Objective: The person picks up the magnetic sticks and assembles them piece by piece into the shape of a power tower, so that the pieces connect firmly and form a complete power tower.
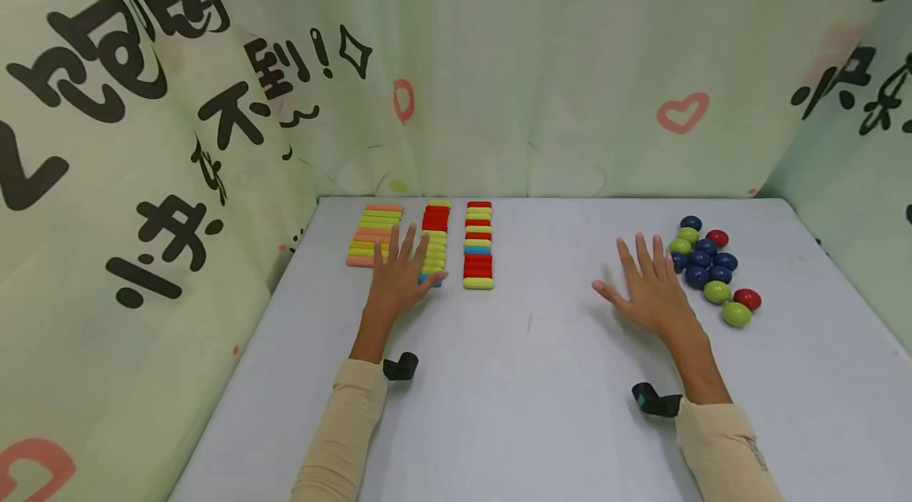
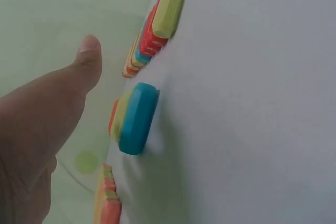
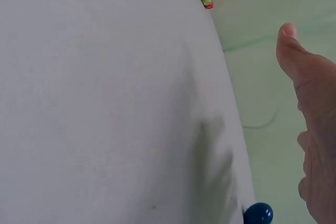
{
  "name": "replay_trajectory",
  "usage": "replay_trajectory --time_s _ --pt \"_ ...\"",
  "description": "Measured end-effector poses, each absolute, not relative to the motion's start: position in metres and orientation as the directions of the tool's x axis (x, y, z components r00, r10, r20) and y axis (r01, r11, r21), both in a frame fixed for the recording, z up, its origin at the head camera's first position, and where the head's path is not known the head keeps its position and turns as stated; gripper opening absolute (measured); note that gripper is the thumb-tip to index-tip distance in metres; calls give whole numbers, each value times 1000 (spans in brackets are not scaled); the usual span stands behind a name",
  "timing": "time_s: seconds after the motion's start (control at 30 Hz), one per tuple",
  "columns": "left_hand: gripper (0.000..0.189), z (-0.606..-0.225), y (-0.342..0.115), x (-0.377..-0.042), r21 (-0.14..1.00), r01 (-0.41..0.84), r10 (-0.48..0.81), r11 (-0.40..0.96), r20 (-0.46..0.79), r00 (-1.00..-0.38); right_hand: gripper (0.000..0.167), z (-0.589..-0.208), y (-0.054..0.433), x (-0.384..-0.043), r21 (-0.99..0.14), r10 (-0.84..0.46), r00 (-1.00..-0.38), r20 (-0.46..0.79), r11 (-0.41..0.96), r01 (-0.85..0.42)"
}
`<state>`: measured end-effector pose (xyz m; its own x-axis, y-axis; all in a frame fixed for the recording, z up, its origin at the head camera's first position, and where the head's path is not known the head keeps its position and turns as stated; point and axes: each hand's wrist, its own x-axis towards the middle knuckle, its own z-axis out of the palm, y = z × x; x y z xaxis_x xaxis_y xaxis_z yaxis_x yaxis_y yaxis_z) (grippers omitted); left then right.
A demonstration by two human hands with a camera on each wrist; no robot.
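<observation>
My left hand (image 1: 397, 280) is held over the table with fingers spread, overlapping the left and middle columns of coloured bars in the head view. Those short bars lie side by side: a left column (image 1: 374, 222) in orange and yellow-green, a middle column (image 1: 436, 218) in red and yellow-green, and a right column (image 1: 478, 260) with red, yellow-green and blue. A blue bar (image 2: 139, 119) ends the middle column, below the thumb. My right hand (image 1: 651, 296), also spread and holding nothing, hovers just left of a cluster of glossy oval balls (image 1: 697, 277) in navy, green and red.
The white table (image 1: 530, 375) meets a pale green curtain (image 1: 534, 90) with black lettering and red hearts at the back and sides. Black wrist cameras (image 1: 401, 366) sit at both cuffs. Between the bars and the balls lies a broad stretch of tabletop.
</observation>
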<state>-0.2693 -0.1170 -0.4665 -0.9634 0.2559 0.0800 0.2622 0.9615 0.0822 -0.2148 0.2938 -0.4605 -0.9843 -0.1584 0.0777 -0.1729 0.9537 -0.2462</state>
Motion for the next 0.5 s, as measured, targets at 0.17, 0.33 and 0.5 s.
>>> replay_trajectory --time_s 0.17,0.33,0.5 --pt "68 -468 -104 -268 73 355 332 932 220 -917 86 -454 294 -208 -303 -135 -980 146 937 -174" --pt "42 -475 -84 -264 55 562 499 825 395 -771 52 -450 304 -194 -417 66 -937 343 905 -89" --pt "28 -481 -63 -258 81 646 568 759 404 -717 37 -450 326 -182 -537 368 -837 405 836 108"
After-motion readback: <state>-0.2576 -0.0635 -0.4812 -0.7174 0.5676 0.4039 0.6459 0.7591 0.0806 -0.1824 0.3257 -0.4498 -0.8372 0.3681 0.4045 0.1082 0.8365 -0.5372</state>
